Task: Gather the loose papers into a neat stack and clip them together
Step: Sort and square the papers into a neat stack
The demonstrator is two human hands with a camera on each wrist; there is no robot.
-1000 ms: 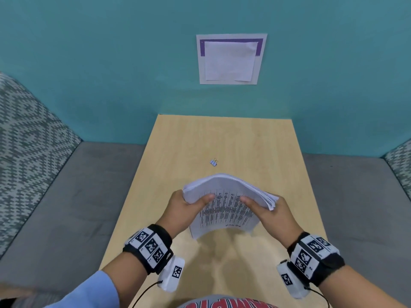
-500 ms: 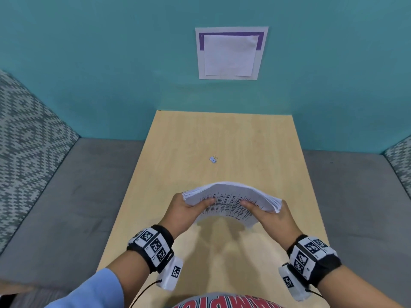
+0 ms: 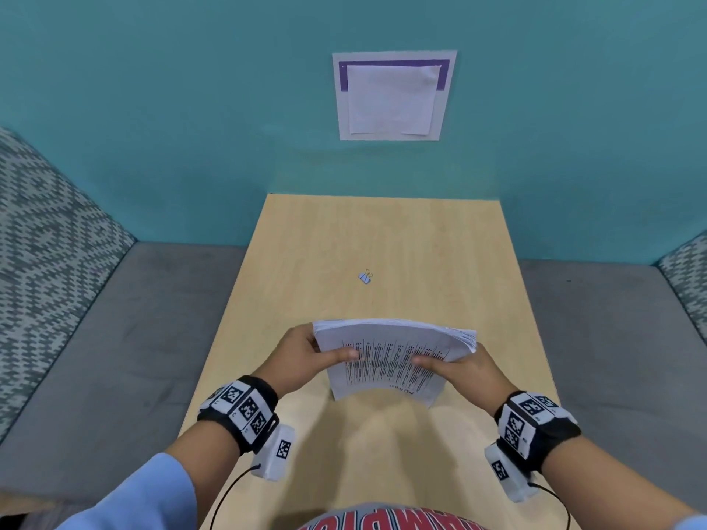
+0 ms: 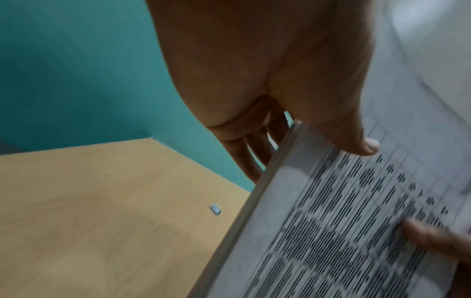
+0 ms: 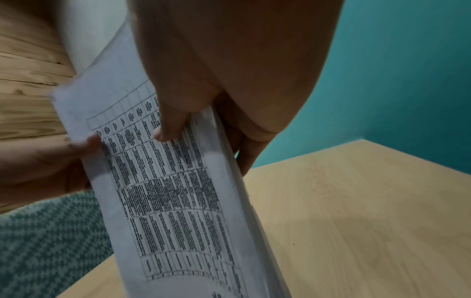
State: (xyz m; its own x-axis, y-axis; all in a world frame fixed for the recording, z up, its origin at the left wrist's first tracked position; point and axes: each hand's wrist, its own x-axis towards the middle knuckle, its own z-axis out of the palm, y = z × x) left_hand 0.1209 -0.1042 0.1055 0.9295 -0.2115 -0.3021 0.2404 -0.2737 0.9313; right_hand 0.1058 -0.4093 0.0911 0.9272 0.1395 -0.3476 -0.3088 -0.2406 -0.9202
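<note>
A thick stack of printed papers [image 3: 390, 357] stands on edge above the near half of the wooden table [image 3: 440, 262], its printed face towards me. My left hand [image 3: 306, 357] grips its left side, thumb on the front [image 4: 356, 141] and fingers behind. My right hand [image 3: 463, 371] grips the right side the same way, thumb [image 5: 170, 129] on the print. The right-side sheet edges [image 5: 244, 191] are slightly fanned. A small blue binder clip [image 3: 365, 277] lies alone on the table beyond the stack, also seen in the left wrist view [image 4: 216, 208].
A teal wall [image 3: 153, 109] rises behind the table with a white and purple paper sign [image 3: 394, 95] fixed on it. Grey seat cushions [image 3: 114, 338] flank the table on both sides, with patterned backrests [image 3: 46, 239] at the edges.
The stack dipped until its top edge faced me half a second ago, then tilted back up showing more of the printed face. The clip has not moved.
</note>
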